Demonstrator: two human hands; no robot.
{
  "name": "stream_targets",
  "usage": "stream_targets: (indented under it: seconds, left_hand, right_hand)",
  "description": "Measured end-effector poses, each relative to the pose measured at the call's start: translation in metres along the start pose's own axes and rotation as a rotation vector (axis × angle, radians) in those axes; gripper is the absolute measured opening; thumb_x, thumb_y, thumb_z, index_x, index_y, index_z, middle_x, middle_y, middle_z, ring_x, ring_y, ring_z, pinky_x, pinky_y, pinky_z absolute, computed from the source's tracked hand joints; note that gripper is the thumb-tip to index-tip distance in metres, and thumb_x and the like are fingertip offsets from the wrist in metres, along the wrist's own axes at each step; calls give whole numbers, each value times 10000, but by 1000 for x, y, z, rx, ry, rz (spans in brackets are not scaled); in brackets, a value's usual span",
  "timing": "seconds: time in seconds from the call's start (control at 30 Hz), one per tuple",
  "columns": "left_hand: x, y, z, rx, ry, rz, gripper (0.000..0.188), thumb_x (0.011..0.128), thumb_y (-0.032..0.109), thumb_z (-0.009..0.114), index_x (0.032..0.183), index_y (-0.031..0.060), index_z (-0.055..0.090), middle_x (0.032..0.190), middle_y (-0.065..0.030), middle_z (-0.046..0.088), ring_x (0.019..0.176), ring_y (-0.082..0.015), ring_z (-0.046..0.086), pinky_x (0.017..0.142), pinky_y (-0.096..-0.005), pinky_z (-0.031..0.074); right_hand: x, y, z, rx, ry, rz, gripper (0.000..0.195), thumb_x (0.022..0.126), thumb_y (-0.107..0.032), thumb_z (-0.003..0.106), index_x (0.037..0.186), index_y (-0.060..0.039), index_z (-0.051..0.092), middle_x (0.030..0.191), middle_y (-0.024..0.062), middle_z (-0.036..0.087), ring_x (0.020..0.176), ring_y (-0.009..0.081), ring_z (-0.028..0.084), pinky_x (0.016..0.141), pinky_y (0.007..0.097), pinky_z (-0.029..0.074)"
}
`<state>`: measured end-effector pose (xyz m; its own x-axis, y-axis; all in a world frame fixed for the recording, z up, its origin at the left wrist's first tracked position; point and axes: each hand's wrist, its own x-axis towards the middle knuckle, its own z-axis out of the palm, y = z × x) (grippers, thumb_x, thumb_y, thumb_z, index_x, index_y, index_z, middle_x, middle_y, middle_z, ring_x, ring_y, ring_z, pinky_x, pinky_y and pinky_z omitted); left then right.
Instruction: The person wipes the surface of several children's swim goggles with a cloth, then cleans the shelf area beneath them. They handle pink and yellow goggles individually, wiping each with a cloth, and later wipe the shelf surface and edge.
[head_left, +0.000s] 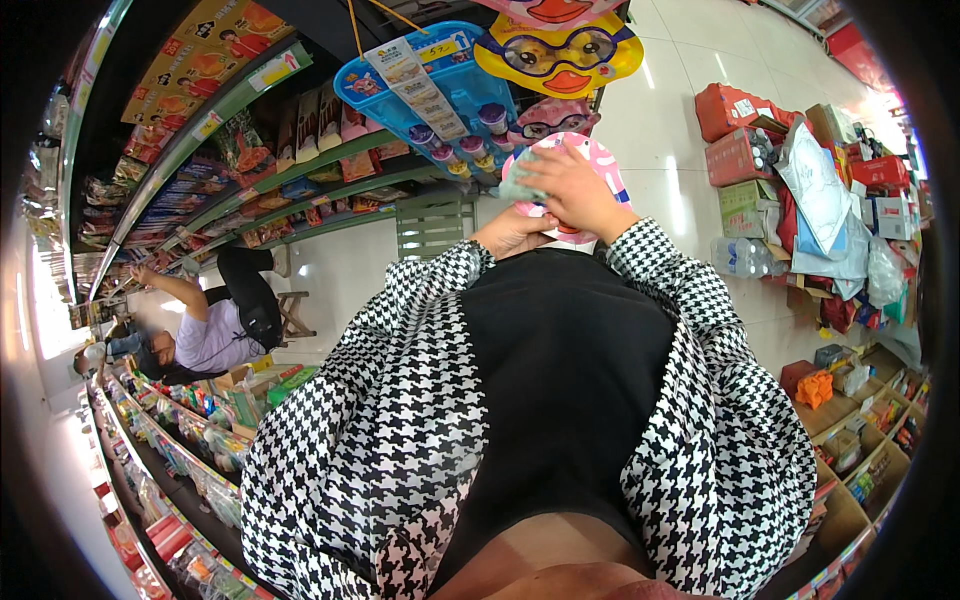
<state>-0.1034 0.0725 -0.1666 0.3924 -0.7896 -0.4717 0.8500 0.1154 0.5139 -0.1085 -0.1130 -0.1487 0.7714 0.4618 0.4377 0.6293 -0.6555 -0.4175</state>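
My left hand (517, 231) grips the lower edge of a pink, white-patterned package (609, 161) in front of my waist. Across its face lies my right hand (577, 187), fingers pressed on a grey-green cloth (516, 180). Much of the package is hidden under the hands and cloth. Just beyond it hang a yellow duck-face package with goggles (615, 56) and a pink goggle-face package (540, 124). Beside these hangs a blue plastic tray (360, 81) with small purple-lidded cups (493, 116) and a paper strip over it.
Shelves of packaged snacks (247, 146) run along the left. A person (225, 330) sits low there, near a folding stool (296, 313). A green slatted stool (427, 225) stands by the shelf. Cartons (739, 157) and bottles (739, 255) are piled on the floor at right.
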Motion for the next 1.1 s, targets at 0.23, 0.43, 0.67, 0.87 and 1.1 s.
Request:
stream_targets:
  seconds: [0.23, 0.43, 0.67, 0.87, 1.1]
  left_hand:
    - [4, -3, 10, -55, 57, 163, 460, 893, 9, 621, 1315, 26, 438, 1292, -120, 550, 1199, -239, 551, 1046, -418, 449]
    - [7, -10, -8, -177, 89, 186, 410, 935, 44, 564, 1321, 11, 431, 1294, -142, 541, 1201, -258, 546, 1052, -439, 449]
    - [10, -6, 2, -198, 44, 153, 434, 933, 31, 554, 1340, 9, 405, 1313, -174, 518, 1228, -280, 524, 1072, -444, 428]
    - [15, -3, 9, -158, 112, 126, 513, 903, -10, 582, 1362, 23, 355, 1354, -183, 482, 1255, -310, 498, 1060, -460, 438]
    - [9, 6, 20, -175, 54, 187, 546, 874, -24, 616, 1357, 18, 365, 1369, -178, 475, 1264, -306, 491, 1084, -459, 416]
  right_hand:
    - [-29, 42, 2, 105, 179, 353, 395, 797, 21, 529, 1163, -87, 632, 1277, 100, 588, 1216, 313, 524, 981, 389, 463]
    - [-47, -11, -3, 226, 98, 264, 470, 778, 53, 527, 1197, -135, 627, 1307, 111, 569, 1234, 318, 515, 988, 385, 458]
    - [-50, 1, -21, 159, 93, 259, 425, 800, 46, 528, 1157, -150, 647, 1294, 106, 578, 1181, 314, 552, 952, 386, 479]
    - [-106, 81, -3, 230, 264, 748, 416, 809, 36, 498, 1180, -83, 642, 1204, 142, 630, 1072, 308, 612, 894, 342, 501]
    - [-108, 56, -23, 1712, 731, 1329, 434, 940, -55, 438, 1368, 17, 442, 1206, 141, 595, 1049, 215, 608, 914, 335, 502]
